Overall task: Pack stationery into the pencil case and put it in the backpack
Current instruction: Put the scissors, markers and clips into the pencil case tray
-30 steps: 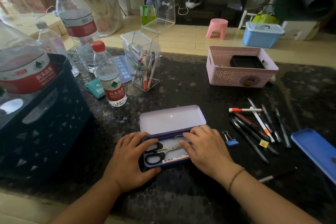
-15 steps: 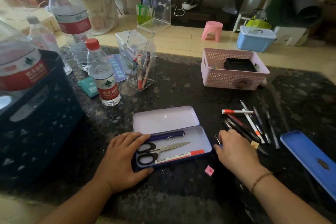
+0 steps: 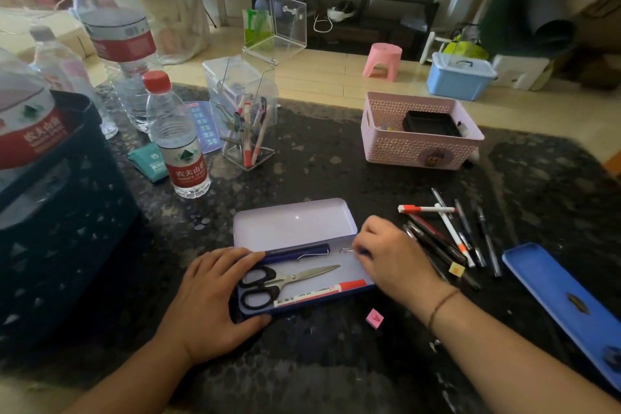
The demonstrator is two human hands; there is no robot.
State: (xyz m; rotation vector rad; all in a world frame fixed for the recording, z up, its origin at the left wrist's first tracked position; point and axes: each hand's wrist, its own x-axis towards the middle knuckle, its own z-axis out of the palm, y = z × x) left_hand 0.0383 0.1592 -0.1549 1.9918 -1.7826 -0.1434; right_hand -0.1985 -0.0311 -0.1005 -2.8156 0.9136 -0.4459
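Nearest on our dark speckled bench (image 3: 319, 366), a pink square tag (image 3: 375, 318) marked "A". Our left hand (image 3: 215, 302) grips the open tin pencil case (image 3: 295, 228) at its left end; inside: black-handled scissors (image 3: 285, 281), a red-capped marker (image 3: 319, 292), a navy pen (image 3: 295, 254). Our right hand (image 3: 395, 260) pinches a binder clip (image 3: 349, 250) over the tray. Right: loose pens (image 3: 450, 235). Farther: a bottle (image 3: 179, 144) labelled 农夫山泉, a pink perforated basket (image 3: 420, 148).
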